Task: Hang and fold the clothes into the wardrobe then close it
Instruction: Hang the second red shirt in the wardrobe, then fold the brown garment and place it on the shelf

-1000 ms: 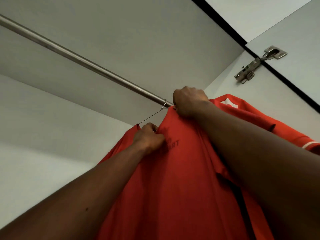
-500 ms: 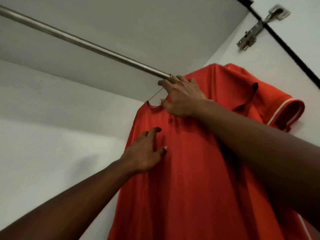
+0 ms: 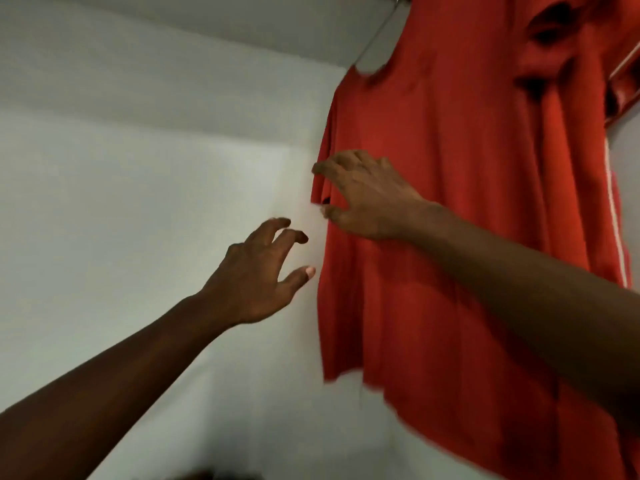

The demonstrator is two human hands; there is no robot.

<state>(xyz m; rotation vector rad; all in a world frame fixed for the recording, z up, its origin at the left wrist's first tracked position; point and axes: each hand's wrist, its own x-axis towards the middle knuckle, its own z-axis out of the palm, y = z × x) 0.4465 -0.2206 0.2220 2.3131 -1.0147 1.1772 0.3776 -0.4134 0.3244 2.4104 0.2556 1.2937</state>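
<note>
Red short-sleeved polo shirt [image 3: 450, 202] hangs inside the pale wardrobe [image 3: 138, 168].

One garment looks hung; any folding and closing remain. Right hand [image 3: 367, 195] spreads over the sleeve edge, perhaps touching; left hand [image 3: 256, 275] hovers beside, fingers apart, empty.

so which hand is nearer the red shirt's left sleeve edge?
Right. The right hand overlaps the red shirt at that sleeve, fingers spread. The left hand sits just left of it, apart.
</note>
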